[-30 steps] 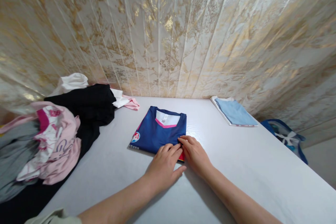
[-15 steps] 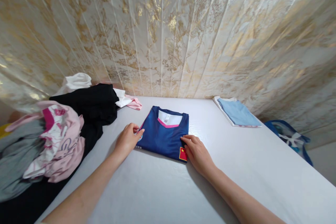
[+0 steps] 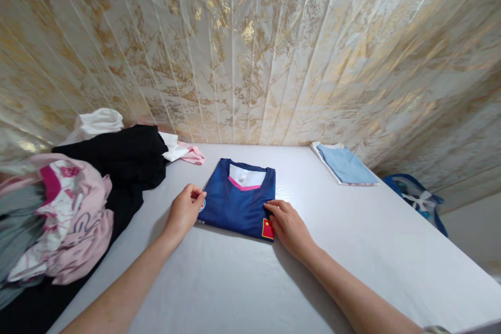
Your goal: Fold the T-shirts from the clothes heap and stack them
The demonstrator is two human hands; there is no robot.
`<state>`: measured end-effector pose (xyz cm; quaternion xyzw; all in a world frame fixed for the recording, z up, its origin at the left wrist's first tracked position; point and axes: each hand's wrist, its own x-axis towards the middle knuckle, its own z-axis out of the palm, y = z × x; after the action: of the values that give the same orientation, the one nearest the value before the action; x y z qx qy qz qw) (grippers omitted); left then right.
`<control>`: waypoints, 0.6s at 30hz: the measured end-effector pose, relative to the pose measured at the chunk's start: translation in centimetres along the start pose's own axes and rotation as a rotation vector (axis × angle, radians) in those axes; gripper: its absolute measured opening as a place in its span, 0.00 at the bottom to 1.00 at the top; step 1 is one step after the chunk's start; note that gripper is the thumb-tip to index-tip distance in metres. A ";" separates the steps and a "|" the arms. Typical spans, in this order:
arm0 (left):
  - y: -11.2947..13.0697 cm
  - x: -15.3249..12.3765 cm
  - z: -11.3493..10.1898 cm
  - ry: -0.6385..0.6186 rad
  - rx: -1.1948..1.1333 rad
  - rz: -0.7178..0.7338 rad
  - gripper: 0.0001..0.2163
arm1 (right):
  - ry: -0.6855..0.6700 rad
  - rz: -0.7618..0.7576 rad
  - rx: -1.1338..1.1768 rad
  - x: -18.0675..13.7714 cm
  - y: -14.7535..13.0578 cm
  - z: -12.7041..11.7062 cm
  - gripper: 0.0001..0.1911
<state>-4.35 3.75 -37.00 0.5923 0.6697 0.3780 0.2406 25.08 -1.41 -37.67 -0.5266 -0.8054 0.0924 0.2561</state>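
Note:
A navy blue jersey (image 3: 235, 206) lies folded into a neat rectangle on the white table, its collar facing away from me. It has pink neck trim, a white inside and a red flag patch (image 3: 267, 229) at the near right corner. My left hand (image 3: 185, 211) pinches the jersey's left edge, thumb and forefinger together beside a round badge partly hidden by them. At the right edge, my right hand (image 3: 288, 227) has its fingertips on top of the fabric just above the flag patch, with the thumb tucked out of clear view.
A heap of loose clothes stands on the left, with a black garment (image 3: 117, 154), a pink one (image 3: 88, 240) and a grey one (image 3: 19, 235). Folded light blue cloth (image 3: 346, 164) lies at the back right. Beyond the table's right edge is a blue-trimmed clear bag (image 3: 418, 201). A gold-patterned curtain (image 3: 250, 62) hangs behind.
The view has turned slightly right, so everything sits farther left. My left thumb and forefinger have drawn together at the jersey's edge. The jersey keeps its shape, and my right hand stays on it.

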 end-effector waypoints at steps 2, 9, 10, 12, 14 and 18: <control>-0.1 0.1 0.0 -0.024 0.017 -0.015 0.08 | 0.005 0.000 0.022 0.0 0.0 -0.1 0.19; 0.1 0.2 -0.7 -0.116 0.181 -0.027 0.12 | 0.057 0.189 0.041 -0.1 0.4 -0.9 0.12; 0.2 0.2 -0.7 -0.129 0.204 -0.014 0.13 | 0.047 0.216 0.042 -0.2 0.5 -1.0 0.10; 0.4 0.0 -0.9 -0.148 0.251 0.005 0.15 | 0.032 0.241 0.095 -0.1 0.5 -1.0 0.11; 0.5 0.0 -0.9 -0.158 0.289 0.012 0.16 | 0.036 0.246 0.201 -0.1 0.5 -1.0 0.13; 0.4 -0.2 -1.0 -0.187 0.312 0.026 0.17 | 0.004 0.306 0.383 0.1 0.4 -1.1 0.14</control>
<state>-4.86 3.34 -36.12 0.6634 0.6873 0.2160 0.2022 25.95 -1.28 -36.92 -0.5844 -0.6834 0.2802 0.3361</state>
